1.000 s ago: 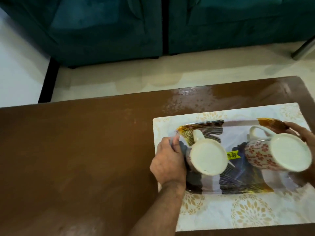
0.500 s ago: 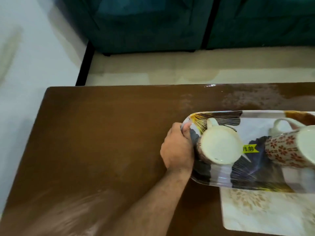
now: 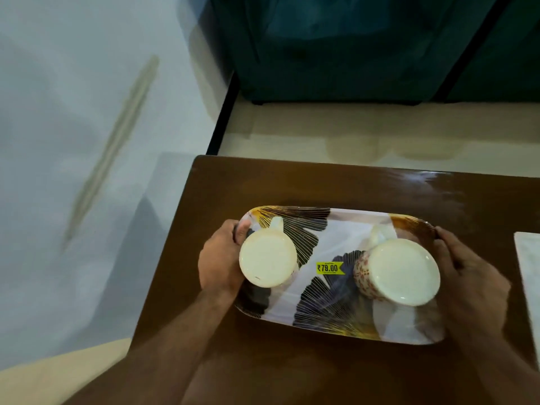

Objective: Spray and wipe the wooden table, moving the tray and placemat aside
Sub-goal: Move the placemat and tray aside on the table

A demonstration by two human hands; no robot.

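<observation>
I hold a long, round-cornered tray (image 3: 336, 290) by its two short ends above the left part of a dark brown wooden table (image 3: 263, 182), whose glossy top shows a pale, streaky sheen near its far edge. My left hand (image 3: 220, 260) curls round the tray's left rim, thumb hooked over the edge and lying against the nearer mug; my right hand (image 3: 470, 285) wraps the right rim, fingers bent along its outer edge. Whether the tray rests on the wood or hangs just above it, I cannot tell. The tray is smooth and shiny, printed with fan-shaped leaves in black, grey and ochre on white, and carries a yellow price sticker (image 3: 328, 268) at its centre. Two ceramic mugs stand upside down on it, cream bases up: a plain-looking left mug (image 3: 267, 260) with its handle pointing away from me, and a right mug (image 3: 401, 271) whose side bears a small red floral pattern. A corner of the pale placemat (image 3: 529, 258) lies flat on the table just right of my right hand, clear of the tray. Beyond the table are a cream floor (image 3: 350, 133), a teal upholstered sofa (image 3: 336, 48) and a whitish wall (image 3: 73, 112) at left.
</observation>
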